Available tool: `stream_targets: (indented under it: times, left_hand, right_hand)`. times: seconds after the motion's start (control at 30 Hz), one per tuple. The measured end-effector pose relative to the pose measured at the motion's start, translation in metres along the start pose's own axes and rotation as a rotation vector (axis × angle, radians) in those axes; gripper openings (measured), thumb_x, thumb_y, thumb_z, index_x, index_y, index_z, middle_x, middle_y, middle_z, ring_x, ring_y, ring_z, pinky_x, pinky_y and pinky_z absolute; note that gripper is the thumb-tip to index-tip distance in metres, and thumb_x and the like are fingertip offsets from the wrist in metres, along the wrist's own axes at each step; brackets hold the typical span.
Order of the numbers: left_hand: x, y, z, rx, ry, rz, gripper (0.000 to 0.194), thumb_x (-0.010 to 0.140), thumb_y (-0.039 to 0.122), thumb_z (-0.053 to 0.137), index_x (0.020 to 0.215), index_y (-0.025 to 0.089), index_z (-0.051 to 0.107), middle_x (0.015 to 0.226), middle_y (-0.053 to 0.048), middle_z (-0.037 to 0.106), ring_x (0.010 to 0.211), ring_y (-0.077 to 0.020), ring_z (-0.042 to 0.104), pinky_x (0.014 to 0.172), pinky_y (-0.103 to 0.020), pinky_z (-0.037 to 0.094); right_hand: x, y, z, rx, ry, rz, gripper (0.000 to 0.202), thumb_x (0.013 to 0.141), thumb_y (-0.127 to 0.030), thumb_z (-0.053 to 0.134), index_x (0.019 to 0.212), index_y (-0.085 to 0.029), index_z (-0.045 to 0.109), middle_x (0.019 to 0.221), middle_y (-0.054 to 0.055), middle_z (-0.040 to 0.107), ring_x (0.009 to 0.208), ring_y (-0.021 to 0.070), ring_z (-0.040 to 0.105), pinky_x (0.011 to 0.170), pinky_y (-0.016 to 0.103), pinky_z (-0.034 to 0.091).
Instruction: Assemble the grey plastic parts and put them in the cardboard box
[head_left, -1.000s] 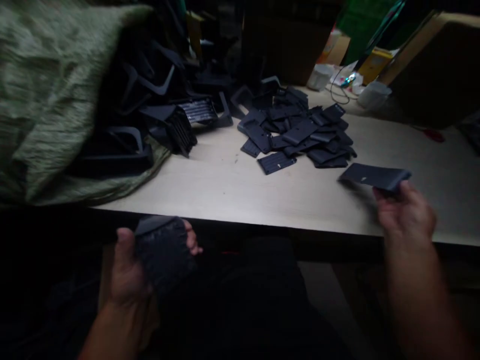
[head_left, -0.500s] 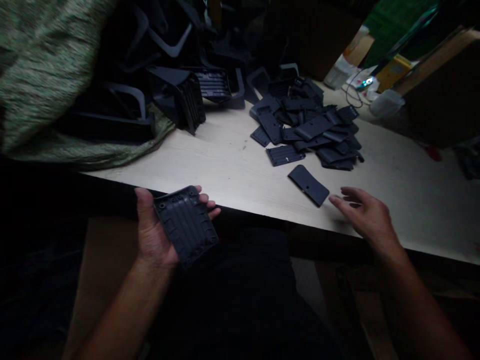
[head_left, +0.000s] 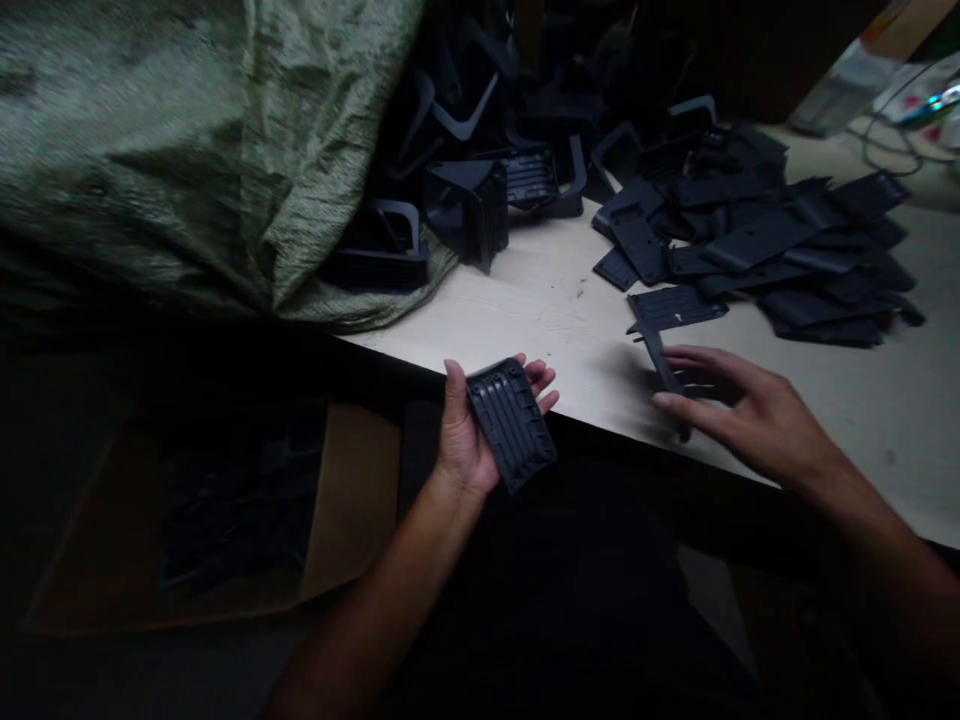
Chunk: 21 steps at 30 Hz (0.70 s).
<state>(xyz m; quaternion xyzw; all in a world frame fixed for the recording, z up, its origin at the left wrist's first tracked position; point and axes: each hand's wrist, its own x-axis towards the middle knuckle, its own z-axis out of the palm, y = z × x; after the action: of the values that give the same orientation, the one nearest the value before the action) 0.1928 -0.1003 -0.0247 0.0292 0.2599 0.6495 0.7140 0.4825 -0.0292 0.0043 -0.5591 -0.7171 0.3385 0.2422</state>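
Note:
A dark ribbed plastic panel (head_left: 511,422) lies across the palm of my left hand (head_left: 466,440), just off the table's front edge. Its ribbed inner side faces up, and the thumb and fingers border it. My right hand (head_left: 739,405) grips a second dark plastic panel (head_left: 658,362), tilted on edge above the table. The fingers partly hide that panel. Behind it a flat ribbed panel (head_left: 675,307) lies on the table, beside a heap of similar dark panels (head_left: 772,235).
The pale table (head_left: 517,300) runs across the view. At its left, a green woven sack (head_left: 322,150) and dark plastic housings (head_left: 465,205) stand. Below left is a cardboard box (head_left: 352,500) holding dark parts. A cable (head_left: 892,150) lies at the back right.
My right hand has taken hold of the panel that lay on the table and lifted it on edge. The view has turned left, bringing the cardboard box into sight. My left hand keeps its panel.

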Motion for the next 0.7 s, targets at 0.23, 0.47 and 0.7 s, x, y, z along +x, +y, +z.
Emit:
stream_targets:
  times: [0.23, 0.47, 0.7]
  left_hand:
    - [0.005, -0.001, 0.011, 0.072, 0.138, 0.069, 0.071, 0.079, 0.081, 0.071, 0.106, 0.015, 0.077, 0.111, -0.015, 0.08, 0.118, -0.0356, 0.072, 0.101, -0.049, 0.061]
    - [0.007, -0.002, 0.011, 0.162, 0.17, 0.098, 0.076, 0.083, 0.082, 0.066, 0.109, 0.012, 0.078, 0.12, -0.018, 0.078, 0.127, -0.0333, 0.068, 0.104, -0.041, 0.059]
    - [0.005, -0.005, 0.009, 0.231, 0.188, 0.068, 0.076, 0.083, 0.083, 0.064, 0.106, 0.011, 0.079, 0.111, -0.017, 0.079, 0.118, -0.0333, 0.072, 0.101, -0.042, 0.059]
  right_hand:
    - [-0.034, -0.084, 0.084, 0.165, -0.085, -0.303, 0.07, 0.091, -0.043, 0.08, 0.155, -0.033, 0.053, 0.143, 0.008, 0.065, 0.124, 0.0291, 0.066, 0.109, 0.048, 0.054]
    - [-0.027, -0.088, 0.112, 0.074, -0.09, -0.324, 0.064, 0.095, -0.045, 0.075, 0.154, -0.031, 0.055, 0.145, 0.013, 0.061, 0.132, 0.032, 0.061, 0.112, 0.052, 0.053]
    - [-0.032, -0.09, 0.123, 0.029, -0.104, -0.32, 0.061, 0.097, -0.045, 0.071, 0.155, -0.031, 0.055, 0.146, 0.014, 0.061, 0.137, 0.0341, 0.059, 0.111, 0.056, 0.053]
